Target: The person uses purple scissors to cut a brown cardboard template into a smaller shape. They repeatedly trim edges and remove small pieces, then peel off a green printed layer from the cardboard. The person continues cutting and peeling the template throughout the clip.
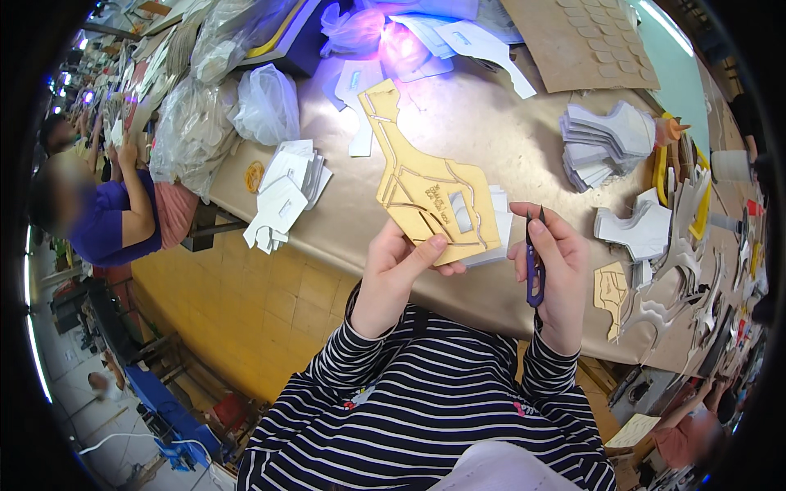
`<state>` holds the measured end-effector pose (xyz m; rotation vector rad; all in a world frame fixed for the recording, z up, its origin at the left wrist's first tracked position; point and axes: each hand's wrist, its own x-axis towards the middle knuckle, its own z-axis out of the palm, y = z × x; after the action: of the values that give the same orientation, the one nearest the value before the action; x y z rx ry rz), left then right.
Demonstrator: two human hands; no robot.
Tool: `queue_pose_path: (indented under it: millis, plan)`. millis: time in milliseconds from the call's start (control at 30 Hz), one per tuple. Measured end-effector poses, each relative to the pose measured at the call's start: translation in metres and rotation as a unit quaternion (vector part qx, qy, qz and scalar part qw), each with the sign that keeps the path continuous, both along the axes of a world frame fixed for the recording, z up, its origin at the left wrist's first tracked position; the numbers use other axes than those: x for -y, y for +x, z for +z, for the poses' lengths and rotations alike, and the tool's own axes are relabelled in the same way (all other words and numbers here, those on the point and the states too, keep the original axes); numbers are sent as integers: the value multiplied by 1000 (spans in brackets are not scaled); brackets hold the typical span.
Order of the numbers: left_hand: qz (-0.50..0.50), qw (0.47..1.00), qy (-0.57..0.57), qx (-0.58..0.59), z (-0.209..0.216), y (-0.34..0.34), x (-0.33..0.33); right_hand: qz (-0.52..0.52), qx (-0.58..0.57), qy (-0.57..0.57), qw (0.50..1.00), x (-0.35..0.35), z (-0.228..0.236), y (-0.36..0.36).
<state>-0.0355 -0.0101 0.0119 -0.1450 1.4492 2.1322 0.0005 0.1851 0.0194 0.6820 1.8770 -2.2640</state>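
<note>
Yellow template (422, 196), pinched in left hand (393, 270): looks light, stiff; best held at edge. Rightward of grip: purple snips (531, 266), clasped in right hand (561, 266).

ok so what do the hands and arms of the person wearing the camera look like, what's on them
The left hand and right hand are bare, with no gloves and no watch visible. The long sleeves are black with thin white stripes.
</note>
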Motion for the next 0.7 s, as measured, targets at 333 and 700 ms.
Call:
queue_pose_path:
  millis: [333, 700]
  plan:
    - [30, 999, 27, 32, -13, 5, 3, 57, 35, 587, 807, -59, -52, -11]
    - [48, 998, 10, 42, -31, -9, -24, 167, -87, 586, 788, -83, -80, 70]
